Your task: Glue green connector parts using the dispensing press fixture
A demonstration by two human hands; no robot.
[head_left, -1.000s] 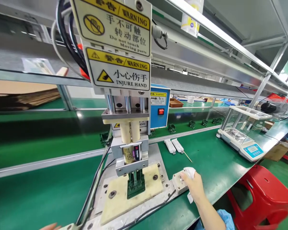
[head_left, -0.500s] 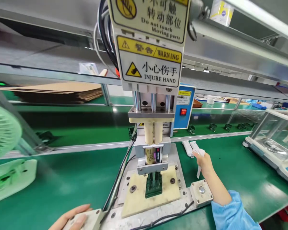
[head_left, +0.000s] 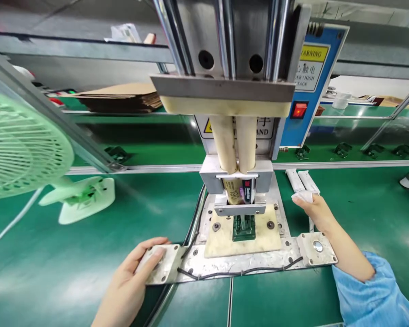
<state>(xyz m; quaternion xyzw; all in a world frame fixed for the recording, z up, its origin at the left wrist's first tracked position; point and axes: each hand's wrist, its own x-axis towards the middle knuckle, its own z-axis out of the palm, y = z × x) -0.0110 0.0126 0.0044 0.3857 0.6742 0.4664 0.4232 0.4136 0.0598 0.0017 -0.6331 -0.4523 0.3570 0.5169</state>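
My left hand [head_left: 129, 272] is wrapped around the left button box [head_left: 162, 263] of a bench press, thumb lying on its top. Pinched in my right hand [head_left: 318, 211] is a crumpled white wipe [head_left: 303, 196], beside two slim white packets [head_left: 300, 180] on the green mat. Below the press plate [head_left: 225, 97], two cream plungers [head_left: 234, 143] reach down into a metal holder. A two-barrel adhesive cartridge [head_left: 238, 190] sits upright in that holder. Under it, a dark green fixture [head_left: 244, 228] rests on a cream plate [head_left: 221, 245].
A right button box [head_left: 316, 249] stands just in front of my right forearm. To the left is a green fan [head_left: 23, 145]. Behind the press hangs a blue control box [head_left: 311, 86] with a red switch. Flat cardboard [head_left: 119, 97] is stacked at the back left.
The view has tilted down and moved closer to the press. My left hand stays at the left button box, and my right hand still holds the wipe near the packets.
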